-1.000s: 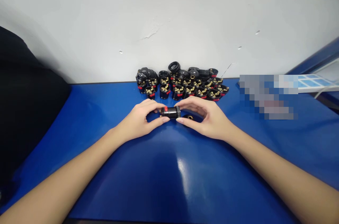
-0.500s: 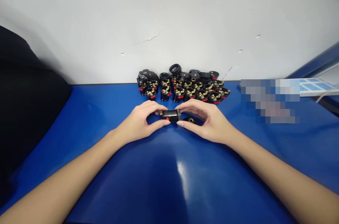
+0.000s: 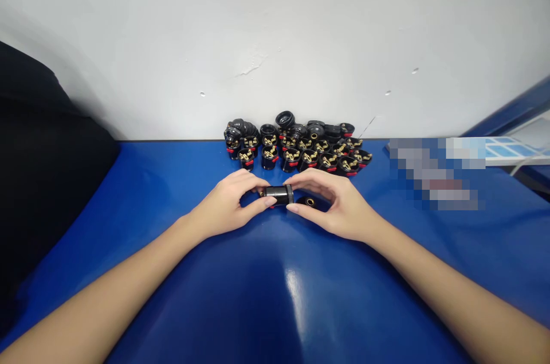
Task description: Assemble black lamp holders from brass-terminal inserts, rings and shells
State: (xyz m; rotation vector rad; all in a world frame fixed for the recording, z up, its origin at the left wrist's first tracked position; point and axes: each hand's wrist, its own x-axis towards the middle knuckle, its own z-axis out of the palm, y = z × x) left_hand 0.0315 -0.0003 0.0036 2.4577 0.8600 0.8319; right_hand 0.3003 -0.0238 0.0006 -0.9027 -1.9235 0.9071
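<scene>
Lying on its side between both hands is a black cylindrical socket [image 3: 275, 195] with a brass bit showing at its left end and a trace of red along its lower edge. My left hand [image 3: 234, 199] is closed, thumb and fingers pinching the socket's left part. With thumb and fingertips, my right hand [image 3: 333, 202] grips the black ring [image 3: 289, 194] around its right end. A black cap [image 3: 307, 202] with a brass-rimmed hole rests on the table under my right hand's arch, partly hidden.
Several upright black sockets [image 3: 269, 159] with brass contacts and red tabs stand beyond my hands. Black rings [image 3: 285, 119] and caps are piled behind them against the white wall [image 3: 275, 37]. A pixelated object [image 3: 436, 175] is on the right of the blue table [image 3: 240, 295]; black cloth [image 3: 47, 169] hangs left.
The socket has turned about its length: its red part has gone from the front face to the lower edge. Both hands keep their hold. The whole view has shifted slightly.
</scene>
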